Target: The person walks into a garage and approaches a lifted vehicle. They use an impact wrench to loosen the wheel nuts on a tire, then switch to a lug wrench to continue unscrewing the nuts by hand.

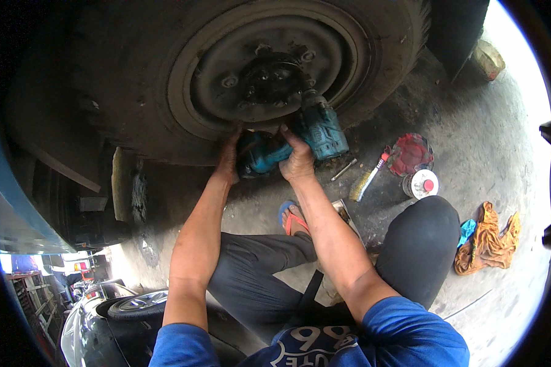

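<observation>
A teal cordless impact wrench (326,131) is held up against the steel rim (217,101) of a large wheel. Its nose points at the rim's lower right, by a nut near the dark greasy hub (269,79); whether the socket sits fully on the nut is hard to see. My right hand (299,160) is wrapped round the wrench's handle, thumb upward. At the battery end, my left hand (228,154) grips the tool, its fingers partly hidden behind it. The thick black tyre (134,92) rises just beyond both hands.
On the concrete to the right lie a metal bar (344,170), a yellow-bristled brush (365,183), a red cloth (410,154), a white can with red cap (423,183) and an orange-brown rag (488,244). A parked vehicle (92,324) stands at lower left.
</observation>
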Available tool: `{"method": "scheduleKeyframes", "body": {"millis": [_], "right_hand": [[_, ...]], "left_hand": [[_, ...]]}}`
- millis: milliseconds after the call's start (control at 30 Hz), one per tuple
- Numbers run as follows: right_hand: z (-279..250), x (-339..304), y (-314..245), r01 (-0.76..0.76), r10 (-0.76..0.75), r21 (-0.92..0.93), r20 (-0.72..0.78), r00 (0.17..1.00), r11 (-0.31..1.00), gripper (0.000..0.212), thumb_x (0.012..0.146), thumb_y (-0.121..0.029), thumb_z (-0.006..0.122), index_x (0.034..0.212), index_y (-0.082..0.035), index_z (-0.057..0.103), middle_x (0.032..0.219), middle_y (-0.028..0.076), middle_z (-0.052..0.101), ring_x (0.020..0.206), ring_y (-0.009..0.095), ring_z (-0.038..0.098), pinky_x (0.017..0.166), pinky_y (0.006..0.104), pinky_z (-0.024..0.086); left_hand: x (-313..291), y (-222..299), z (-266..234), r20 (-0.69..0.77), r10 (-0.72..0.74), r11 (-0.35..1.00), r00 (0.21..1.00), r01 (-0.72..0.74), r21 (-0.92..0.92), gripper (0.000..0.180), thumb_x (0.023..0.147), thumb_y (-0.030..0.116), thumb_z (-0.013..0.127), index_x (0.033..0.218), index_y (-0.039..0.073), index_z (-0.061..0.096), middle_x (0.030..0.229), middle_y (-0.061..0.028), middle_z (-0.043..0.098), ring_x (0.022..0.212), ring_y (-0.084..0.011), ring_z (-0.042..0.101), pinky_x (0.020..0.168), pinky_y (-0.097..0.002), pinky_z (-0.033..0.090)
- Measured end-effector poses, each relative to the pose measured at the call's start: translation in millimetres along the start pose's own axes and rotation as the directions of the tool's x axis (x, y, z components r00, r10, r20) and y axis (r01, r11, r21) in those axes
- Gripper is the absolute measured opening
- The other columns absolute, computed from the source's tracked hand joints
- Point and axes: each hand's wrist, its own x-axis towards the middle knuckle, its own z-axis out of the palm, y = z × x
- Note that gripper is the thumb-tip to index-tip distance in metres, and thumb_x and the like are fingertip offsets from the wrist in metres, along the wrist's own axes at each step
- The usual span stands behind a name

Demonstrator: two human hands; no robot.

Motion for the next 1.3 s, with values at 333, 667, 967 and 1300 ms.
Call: {"method": "scheduleKeyframes", "body": {"millis": [333, 667, 967, 1300], "right_hand": [[-14, 3, -5, -0.100, 0.104, -0.075, 0.053, 0.993, 0.992, 0.009, 0.082, -0.014, 0.064, 0.082, -0.007, 0.058, 0.070, 0.004, 0.052, 0.068, 0.017, 0.051, 0.065, 0.0326, 0.043], [-15, 7, 13, -0.051, 0.051, 0.020, -0.031, 0.998, 0.999, 0.015, 0.077, -0.019, 0.064, 0.077, -0.005, 0.059, 0.071, 0.005, 0.053, 0.066, 0.018, 0.051, 0.064, 0.0318, 0.043], [-26, 7, 6, 0.155, -0.117, -0.286, 0.148, 0.982, 0.946, 0.005, 0.083, -0.009, 0.061, 0.085, -0.005, 0.064, 0.078, 0.003, 0.059, 0.069, 0.016, 0.055, 0.063, 0.0299, 0.045], [-31, 9, 5, -0.031, 0.042, -0.154, 0.070, 0.997, 0.988, 0.017, 0.076, -0.016, 0.059, 0.087, -0.002, 0.060, 0.075, 0.007, 0.056, 0.067, 0.020, 0.053, 0.063, 0.0352, 0.046]], "left_hand": [[16, -21, -11, -0.137, 0.064, 0.993, 0.989, -0.049, 0.111, 0.064, 0.092, 0.058, 0.052, 0.127, 0.004, 0.055, 0.118, -0.0143, 0.063, 0.102, -0.0248, 0.066, 0.092, -0.0407, 0.053], [-2, -8, 5, -0.170, 0.088, 0.996, 0.981, -0.086, 0.020, 0.069, 0.091, 0.057, 0.055, 0.132, 0.003, 0.050, 0.120, -0.0149, 0.063, 0.100, -0.0281, 0.067, 0.085, -0.0429, 0.056], [0, -9, 7, -0.057, -0.072, 0.997, 0.996, 0.070, -0.030, 0.072, 0.090, 0.061, 0.051, 0.133, 0.003, 0.048, 0.118, -0.0162, 0.063, 0.097, -0.0265, 0.068, 0.082, -0.0445, 0.058], [7, -18, -1, -0.036, -0.063, 0.998, 0.997, 0.062, -0.022, 0.072, 0.091, 0.063, 0.049, 0.131, 0.003, 0.049, 0.115, -0.0166, 0.064, 0.096, -0.0270, 0.069, 0.079, -0.0442, 0.060]]}}
